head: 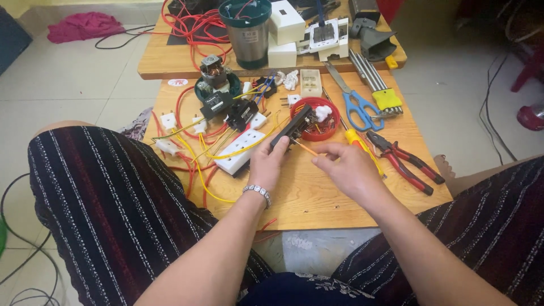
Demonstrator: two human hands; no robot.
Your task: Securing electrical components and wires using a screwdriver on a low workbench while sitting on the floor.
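My left hand [267, 164], with a bead bracelet on the wrist, grips a long black electrical part [292, 128] and holds it tilted above the wooden board [317, 198]. My right hand [347, 166] pinches a thin orange wire [306, 148] that runs up to the black part. Right behind the part sits a small red bowl [328, 131] with white pieces in it. A white multi-socket strip [239, 151] with yellow wires lies just left of my left hand.
Red-handled pliers [409, 163], a yellow-handled screwdriver [362, 144] and blue scissors [356, 105] lie to the right. A small motor [214, 76], black switch parts, white plugs and red wires crowd the left. A metal cylinder [247, 34] and white boxes stand on the far board. My knees flank the board.
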